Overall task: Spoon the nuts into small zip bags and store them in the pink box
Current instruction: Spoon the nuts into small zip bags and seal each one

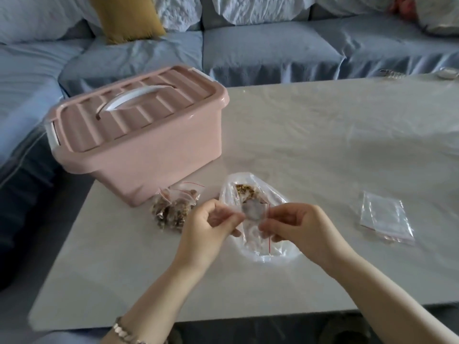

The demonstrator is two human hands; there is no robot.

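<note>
Pinching a small zip bag (253, 212) by opposite edges, left hand (213, 225) and right hand (296, 228) both with fingertips curled tight on it, above the open plastic bag of nuts (246, 191) near the table's (323, 145) front edge. Risk: loosening either pinch, likely spill; grit in the zip, poor seal. Heap of filled zip bags (171, 211) just beside the lidded pink box (139, 140), left edge.

pink box (139, 145) contents hidden, zip bag (253, 212) blurred
</note>
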